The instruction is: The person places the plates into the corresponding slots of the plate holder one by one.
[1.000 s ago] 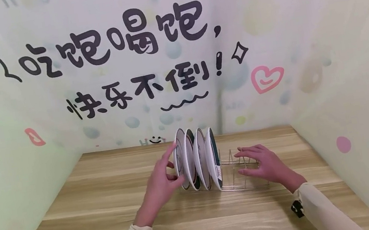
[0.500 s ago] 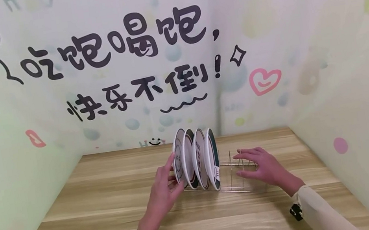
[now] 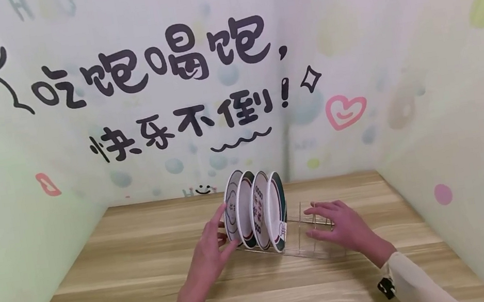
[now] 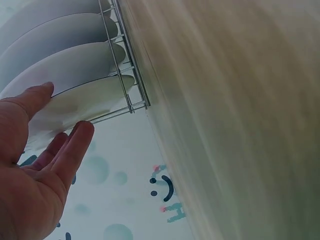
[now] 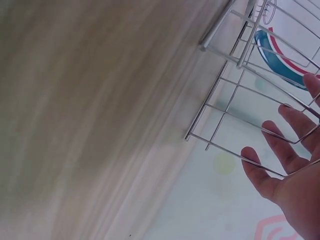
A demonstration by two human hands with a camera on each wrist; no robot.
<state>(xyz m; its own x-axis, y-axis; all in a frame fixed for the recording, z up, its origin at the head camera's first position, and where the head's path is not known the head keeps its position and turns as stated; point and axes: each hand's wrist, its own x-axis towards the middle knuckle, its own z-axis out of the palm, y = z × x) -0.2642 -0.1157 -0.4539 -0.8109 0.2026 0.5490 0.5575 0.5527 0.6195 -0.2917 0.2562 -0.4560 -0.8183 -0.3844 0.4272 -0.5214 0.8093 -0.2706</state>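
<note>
Several white plates [image 3: 275, 214] with green, red and black prints stand on edge in the left part of a wire dish rack [image 3: 299, 253]. My left hand [image 3: 207, 252] holds the rack's left end around the leftmost plate [image 3: 232, 210]. In the left wrist view, the thumb [image 4: 42, 95] lies against the plates' edges and the fingers [image 4: 75, 145] are on the outer side by the end wire. At the rack's other end, my right hand [image 3: 347, 224] grips the wires, its fingers [image 5: 280, 145] around the end loop in the right wrist view.
The rack stands on a wood-grain table [image 3: 147, 269]. A back wall [image 3: 156, 174] with black lettering and a pink heart rises behind it. Side walls [image 3: 479, 136] close in the left and right.
The rack has turned, with its right end coming nearer to me, so more of the plates' printed faces shows. Both hands have moved with it. The head view has tilted up slightly.
</note>
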